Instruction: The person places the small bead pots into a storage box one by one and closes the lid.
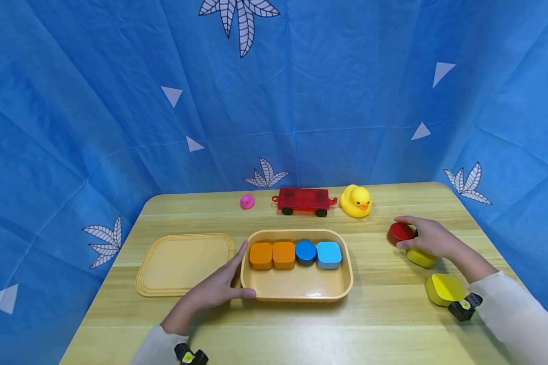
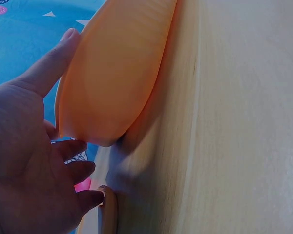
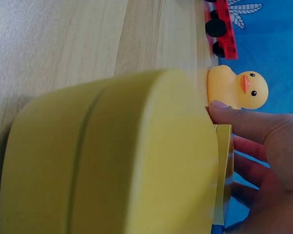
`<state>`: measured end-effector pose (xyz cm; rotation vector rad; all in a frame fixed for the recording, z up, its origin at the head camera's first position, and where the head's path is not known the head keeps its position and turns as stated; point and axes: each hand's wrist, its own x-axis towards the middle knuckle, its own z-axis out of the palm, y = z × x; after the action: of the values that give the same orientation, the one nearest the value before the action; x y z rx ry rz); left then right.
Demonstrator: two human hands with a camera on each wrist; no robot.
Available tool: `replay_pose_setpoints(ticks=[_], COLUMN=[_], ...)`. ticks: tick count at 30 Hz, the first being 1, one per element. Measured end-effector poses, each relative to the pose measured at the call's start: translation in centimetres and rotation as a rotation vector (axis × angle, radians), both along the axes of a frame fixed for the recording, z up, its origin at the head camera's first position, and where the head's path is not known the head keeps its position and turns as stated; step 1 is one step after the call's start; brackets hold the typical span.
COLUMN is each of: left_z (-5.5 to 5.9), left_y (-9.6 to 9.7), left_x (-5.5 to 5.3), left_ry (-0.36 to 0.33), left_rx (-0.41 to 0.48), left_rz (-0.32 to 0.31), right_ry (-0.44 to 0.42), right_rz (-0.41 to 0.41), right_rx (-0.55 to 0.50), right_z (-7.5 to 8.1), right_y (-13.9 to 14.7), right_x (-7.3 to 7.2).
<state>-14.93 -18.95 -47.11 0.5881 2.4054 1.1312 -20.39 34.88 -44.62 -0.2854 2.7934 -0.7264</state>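
My left hand [image 1: 219, 286] grips the left end of a peach-coloured rectangular container [image 1: 297, 298], thumb at the near rim and fingers along its far-left side. Inside, along the back, stand two orange square boxes [image 1: 283, 255], a dark blue round box [image 1: 306, 252] and a light blue square box [image 1: 329, 254]. Over at the right, my right hand [image 1: 429, 237] pinches a red round box [image 1: 399, 233] between thumb and fingers. Beneath that hand a yellow square box [image 1: 421, 258] is partly hidden. Closer to my right wrist sits another yellow square box [image 1: 446, 289], with a seam round its side.
A flat peach lid [image 1: 184, 264] lies left of the container. Along the table's back edge stand a small pink duck [image 1: 247, 201], a red toy wagon [image 1: 304, 200] and a yellow duck [image 1: 356, 201]. A blue patterned cloth [image 1: 274, 101] hangs behind.
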Motion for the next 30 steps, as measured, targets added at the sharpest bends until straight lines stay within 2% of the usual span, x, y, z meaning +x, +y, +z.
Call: replay_pose_setpoints(ticks=[12,30], left_z=[0.3,0.0], left_y=[0.0,0.0], left_x=[0.2,0.1], left_ry=[-0.01,-0.011], left_rx=[0.014,0.011], left_rz=[-0.004,0.004], right_ry=[0.037,0.09], right_rz=[0.009,0.064], right_rx=[0.012,-0.011], right_z=[0.1,2.5], right_y=[0.0,-2.9], right_x=[0.1,1.0])
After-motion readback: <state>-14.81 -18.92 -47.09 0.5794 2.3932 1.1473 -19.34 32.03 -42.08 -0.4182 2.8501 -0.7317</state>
